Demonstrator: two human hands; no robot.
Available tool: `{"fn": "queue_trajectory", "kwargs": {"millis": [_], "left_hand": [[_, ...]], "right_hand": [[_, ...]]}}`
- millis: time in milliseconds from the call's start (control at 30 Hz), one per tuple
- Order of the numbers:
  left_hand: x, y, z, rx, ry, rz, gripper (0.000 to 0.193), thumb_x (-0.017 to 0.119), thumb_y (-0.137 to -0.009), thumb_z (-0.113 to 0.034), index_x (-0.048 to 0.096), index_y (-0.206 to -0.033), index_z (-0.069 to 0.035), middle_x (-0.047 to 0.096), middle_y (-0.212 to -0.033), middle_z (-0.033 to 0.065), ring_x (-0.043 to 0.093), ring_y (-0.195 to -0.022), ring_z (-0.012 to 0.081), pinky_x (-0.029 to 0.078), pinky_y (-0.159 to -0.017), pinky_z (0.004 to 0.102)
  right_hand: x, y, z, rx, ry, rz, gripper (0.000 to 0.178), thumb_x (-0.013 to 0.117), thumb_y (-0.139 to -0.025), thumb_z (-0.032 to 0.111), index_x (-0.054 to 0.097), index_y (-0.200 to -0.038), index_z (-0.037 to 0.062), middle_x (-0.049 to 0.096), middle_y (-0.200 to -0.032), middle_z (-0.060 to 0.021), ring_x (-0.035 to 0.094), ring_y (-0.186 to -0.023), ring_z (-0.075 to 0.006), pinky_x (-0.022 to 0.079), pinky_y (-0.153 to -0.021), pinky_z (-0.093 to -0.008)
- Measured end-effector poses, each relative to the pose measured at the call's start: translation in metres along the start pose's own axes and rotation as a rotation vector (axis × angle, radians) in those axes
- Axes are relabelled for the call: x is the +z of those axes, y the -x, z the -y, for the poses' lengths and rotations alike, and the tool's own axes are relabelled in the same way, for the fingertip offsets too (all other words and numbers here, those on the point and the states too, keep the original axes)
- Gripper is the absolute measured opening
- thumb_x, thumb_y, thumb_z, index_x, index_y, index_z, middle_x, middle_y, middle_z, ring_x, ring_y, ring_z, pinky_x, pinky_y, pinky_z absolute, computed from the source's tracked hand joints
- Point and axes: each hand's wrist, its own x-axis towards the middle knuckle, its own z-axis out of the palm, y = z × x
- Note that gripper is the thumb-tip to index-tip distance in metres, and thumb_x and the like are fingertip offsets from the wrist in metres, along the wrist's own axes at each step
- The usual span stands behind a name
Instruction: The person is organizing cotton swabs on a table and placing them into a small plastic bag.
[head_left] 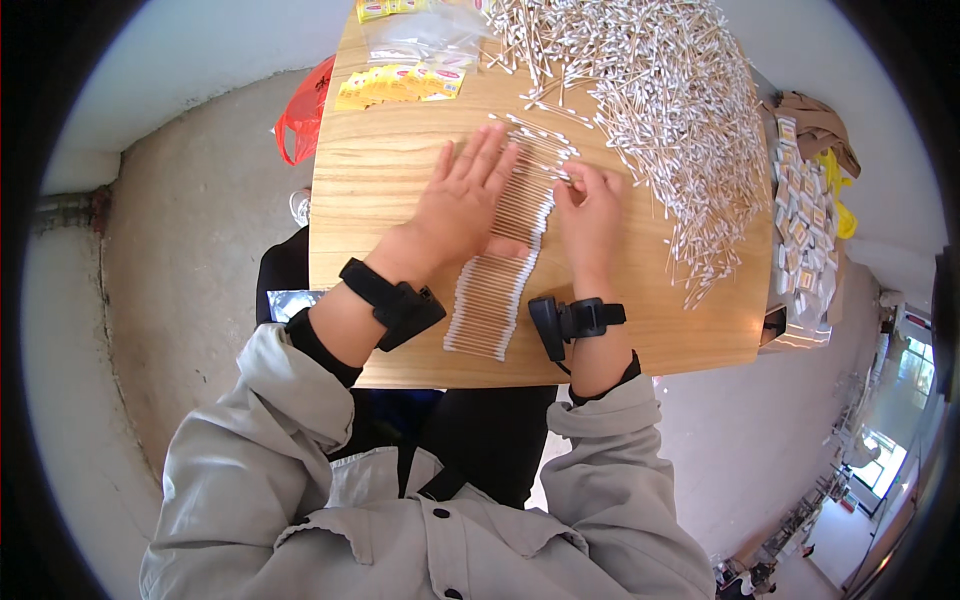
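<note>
A long row of cotton swabs (484, 308) lies side by side on the wooden table, running from near the front edge up to beneath my hands. Across the left side of the row rests my left hand (462, 205), flat with its fingers stretched out and the thumb over the swabs. My right hand (590, 205) is at the right edge of the row's far part, thumb and forefinger pinched at the swab tips. Whether a swab sits between those fingertips is too small to tell. Several looser swabs (540, 135) lie beyond the fingers.
A big heap of loose cotton swabs (660, 100) covers the table's far right. Yellow printed packets (400, 85) and clear plastic bags (425, 38) lie far left. A red bag (305, 112) hangs at the left edge. Right of the table stands a box of small packs (803, 230).
</note>
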Motion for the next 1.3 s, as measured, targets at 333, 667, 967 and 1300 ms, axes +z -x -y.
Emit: {"fn": "queue_trajectory", "kwargs": {"millis": [333, 667, 967, 1300], "left_hand": [[0.009, -0.001, -0.007, 0.063, 0.016, 0.004, 0.120, 0.069, -0.060, -0.066, 0.022, -0.145, 0.004, 0.019, -0.154, 0.0184, 0.017, -0.144, 0.0302, 0.016, -0.115, 0.0491], [0.009, 0.000, -0.009, 0.051, -0.019, -0.020, 0.118, 0.068, -0.060, -0.068, 0.025, -0.144, 0.003, 0.021, -0.153, 0.0186, 0.020, -0.143, 0.0302, 0.016, -0.115, 0.0489], [0.011, 0.000, -0.011, 0.042, -0.051, -0.033, 0.115, 0.068, -0.062, -0.067, 0.028, -0.144, 0.003, 0.025, -0.152, 0.0175, 0.024, -0.141, 0.0302, 0.017, -0.114, 0.0488], [0.008, -0.001, -0.007, -0.032, 0.078, -0.022, 0.124, 0.068, -0.060, -0.071, 0.019, -0.146, 0.005, 0.018, -0.153, 0.0218, 0.015, -0.143, 0.0351, 0.013, -0.115, 0.0499]], "right_hand": [[0.001, -0.004, -0.014, -0.083, -0.132, -0.022, 0.009, 0.069, -0.080, 0.005, 0.066, -0.089, 0.0062, 0.055, -0.093, -0.0095, 0.062, -0.073, -0.0213, 0.052, -0.067, -0.0303], [-0.005, -0.021, -0.020, -0.078, 0.007, 0.084, 0.008, 0.069, -0.080, 0.011, 0.067, -0.086, 0.0064, 0.057, -0.088, -0.0100, 0.061, -0.070, -0.0221, 0.050, -0.065, -0.0332], [0.000, -0.024, -0.012, -0.015, 0.040, 0.015, 0.010, 0.072, -0.079, 0.013, 0.068, -0.083, 0.0044, 0.058, -0.084, -0.0095, 0.061, -0.069, -0.0221, 0.050, -0.065, -0.0329], [0.008, -0.012, -0.023, 0.166, -0.549, -0.158, 0.030, 0.053, -0.096, 0.025, 0.060, -0.109, -0.0013, 0.054, -0.107, -0.0138, 0.056, -0.096, -0.0221, 0.046, -0.086, -0.0321]]}}
